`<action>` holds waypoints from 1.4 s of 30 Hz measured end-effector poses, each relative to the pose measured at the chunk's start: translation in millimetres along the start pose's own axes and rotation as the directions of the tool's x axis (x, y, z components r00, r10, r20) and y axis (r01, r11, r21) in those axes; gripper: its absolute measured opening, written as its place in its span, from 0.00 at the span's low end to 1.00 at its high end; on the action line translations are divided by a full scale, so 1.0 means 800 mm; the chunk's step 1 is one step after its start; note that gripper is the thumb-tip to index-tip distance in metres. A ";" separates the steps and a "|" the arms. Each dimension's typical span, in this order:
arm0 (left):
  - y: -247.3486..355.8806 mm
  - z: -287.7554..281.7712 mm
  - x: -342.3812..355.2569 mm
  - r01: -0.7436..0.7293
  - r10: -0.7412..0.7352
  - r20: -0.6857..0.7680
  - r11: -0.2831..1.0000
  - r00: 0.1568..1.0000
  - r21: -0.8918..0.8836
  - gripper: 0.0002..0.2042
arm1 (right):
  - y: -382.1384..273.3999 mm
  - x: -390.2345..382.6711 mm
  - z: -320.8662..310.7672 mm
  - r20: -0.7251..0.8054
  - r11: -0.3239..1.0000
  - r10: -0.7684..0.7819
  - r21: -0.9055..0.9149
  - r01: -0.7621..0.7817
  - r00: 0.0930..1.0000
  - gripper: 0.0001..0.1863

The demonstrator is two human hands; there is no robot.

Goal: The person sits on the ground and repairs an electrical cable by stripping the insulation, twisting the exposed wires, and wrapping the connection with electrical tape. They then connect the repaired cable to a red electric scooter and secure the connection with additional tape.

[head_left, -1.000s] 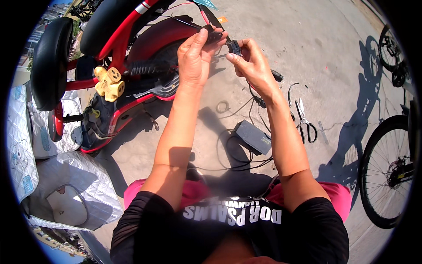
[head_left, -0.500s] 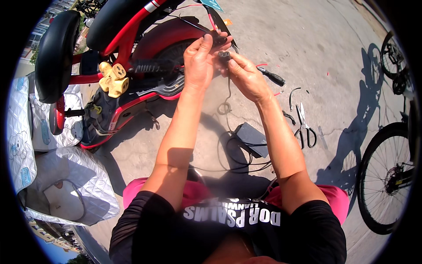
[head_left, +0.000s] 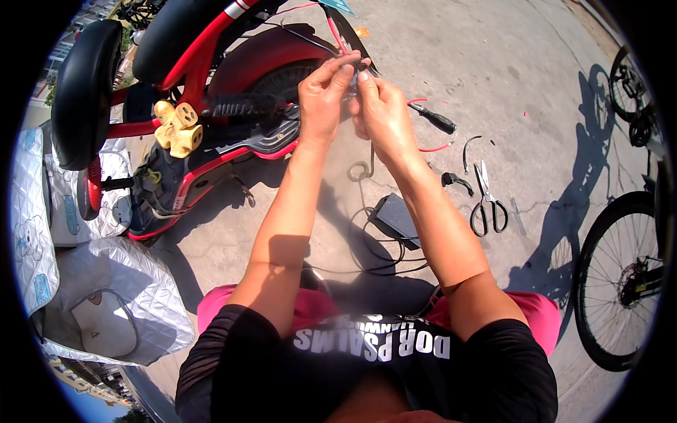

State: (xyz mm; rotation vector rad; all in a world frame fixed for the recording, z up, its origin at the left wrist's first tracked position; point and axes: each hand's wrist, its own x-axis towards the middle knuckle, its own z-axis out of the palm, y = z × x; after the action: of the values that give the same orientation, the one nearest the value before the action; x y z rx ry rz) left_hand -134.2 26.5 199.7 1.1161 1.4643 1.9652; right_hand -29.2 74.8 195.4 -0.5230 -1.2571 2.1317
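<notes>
My left hand (head_left: 324, 99) and my right hand (head_left: 384, 116) meet beside the red electric scooter (head_left: 254, 56). Both have fingers closed round black connectors (head_left: 362, 65), largely hidden between them; whether these are joined I cannot tell. A cable from the scooter's rear runs into my left fingers, and another hangs below my right hand toward a dark rectangular power brick (head_left: 398, 221) on the concrete. Right of my hands lie a black-handled screwdriver (head_left: 438, 121), a short red wire (head_left: 436, 149) and scissors (head_left: 492, 215). A yellow multi-socket adapter (head_left: 176, 130) rests on the scooter frame.
A bicycle wheel (head_left: 587, 282) stands at the right, with another bicycle (head_left: 627, 92) behind it. Silver quilted covers (head_left: 159, 317) are at the left. Loops of cable lie on the concrete ground (head_left: 508, 63) around the brick, in front of my knees.
My right hand has moved left against my left hand, carrying its connector up to the one there. The connectors, visible earlier, are now mostly covered by fingers. The screwdriver has come into view.
</notes>
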 end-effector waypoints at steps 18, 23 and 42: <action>0.011 0.004 0.014 0.154 -0.164 0.009 0.905 0.986 -0.396 0.14 | -0.001 0.002 -0.009 0.224 0.994 0.016 0.101 -0.040 0.974 0.10; 0.006 -0.004 0.023 0.245 -0.226 0.096 0.893 0.969 -0.376 0.15 | 0.017 -0.003 0.001 0.111 0.998 -0.012 -0.056 0.019 0.994 0.13; 0.047 0.023 0.004 0.531 -0.546 -0.078 0.832 0.834 -0.160 0.18 | 0.028 0.009 -0.004 0.128 0.982 -0.022 -0.186 0.046 0.991 0.16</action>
State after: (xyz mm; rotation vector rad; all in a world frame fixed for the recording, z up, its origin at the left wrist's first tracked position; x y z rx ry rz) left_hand -117.2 26.7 237.7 0.4512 1.4797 1.7047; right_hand -39.0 73.3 173.6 -0.4476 -1.5379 2.0556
